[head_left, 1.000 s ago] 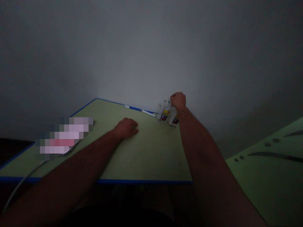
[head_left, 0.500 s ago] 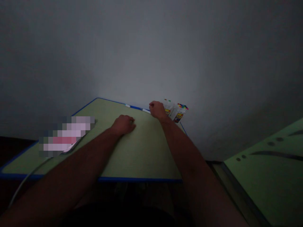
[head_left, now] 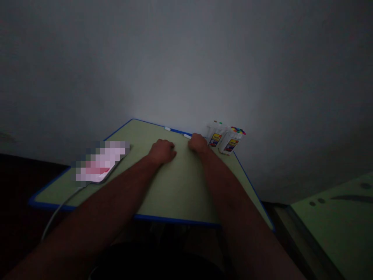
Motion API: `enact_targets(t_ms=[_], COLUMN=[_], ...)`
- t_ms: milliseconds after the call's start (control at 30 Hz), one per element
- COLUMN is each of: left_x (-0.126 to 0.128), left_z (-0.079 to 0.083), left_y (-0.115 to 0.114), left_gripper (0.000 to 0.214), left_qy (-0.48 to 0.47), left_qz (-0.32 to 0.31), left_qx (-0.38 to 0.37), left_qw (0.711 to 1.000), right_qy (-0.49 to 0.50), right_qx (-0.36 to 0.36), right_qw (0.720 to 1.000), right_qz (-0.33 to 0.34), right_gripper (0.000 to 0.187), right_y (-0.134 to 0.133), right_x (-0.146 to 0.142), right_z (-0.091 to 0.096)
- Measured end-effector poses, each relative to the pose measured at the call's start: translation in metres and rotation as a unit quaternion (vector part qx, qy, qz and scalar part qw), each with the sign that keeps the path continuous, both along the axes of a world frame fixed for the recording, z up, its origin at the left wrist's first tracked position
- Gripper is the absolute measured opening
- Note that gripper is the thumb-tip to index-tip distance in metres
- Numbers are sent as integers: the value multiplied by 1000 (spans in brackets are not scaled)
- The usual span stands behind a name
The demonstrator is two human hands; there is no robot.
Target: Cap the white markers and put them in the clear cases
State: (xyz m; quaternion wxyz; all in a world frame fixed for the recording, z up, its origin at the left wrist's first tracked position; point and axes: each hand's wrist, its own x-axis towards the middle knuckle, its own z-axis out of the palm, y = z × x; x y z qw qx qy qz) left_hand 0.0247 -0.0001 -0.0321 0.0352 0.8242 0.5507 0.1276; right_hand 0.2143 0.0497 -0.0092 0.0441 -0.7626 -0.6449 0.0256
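My left hand [head_left: 163,151] rests on the pale green tabletop [head_left: 175,194], fingers bent, with a gap between thumb and forefinger and nothing seen there. To its right, my right hand [head_left: 198,142] is closed low over the table, its fingers curled under; what they hold, if anything, is hidden. Just behind that hand a slim white pen-like piece [head_left: 187,136] lies near the blue back edge. Right of the hand stand two clear marker cases with printed labels: the nearer case [head_left: 231,140] shows many coloured caps, the other case [head_left: 216,134] only a few tips.
A pixelated device with a pink-white screen [head_left: 101,163] lies at the table's left, its pale cable [head_left: 60,208] running off the front edge. Another small white piece [head_left: 167,128] is at the back edge. A grey wall [head_left: 175,70] stands behind; a green panel [head_left: 335,229] is at right.
My right hand has come down from beside the marker cases towards the tabletop, nearer my left hand. The left hand stays on the table. The view has shifted, moving the scene rightwards.
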Motion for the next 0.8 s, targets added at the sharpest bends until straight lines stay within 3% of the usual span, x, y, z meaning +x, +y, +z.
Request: enact_targets(t_ms=[300, 467, 567, 667, 733, 800], left_x=[-1, -2, -3, -5, -5, -4], left_z=[-4, -5, -6, -7, -5, -1], left_y=[3, 6, 8, 10, 12, 15], left_gripper=[48, 51, 50, 51, 52, 52], left_qy=[12, 11, 7, 15, 26, 41], left_qz=[-6, 1, 4, -4, -7, -2], left_qx=[14, 10, 4, 7, 11, 8], left_qw=[1000, 1000, 1000, 1000, 1000, 999], right_qy=[-7, 146, 331, 500, 576, 616], right_qx=[21, 46, 39, 23, 18, 10], right_qw=[999, 987, 943, 866, 817, 787], right_qz=[25, 47, 25, 4, -7, -11], right_gripper=[28, 19, 14, 12, 11, 10], right_y=[-33, -54, -64, -72, -76, -79], right_x=[1, 15, 22, 24, 25, 25], right_z=[2, 2, -3, -7, -8, -7])
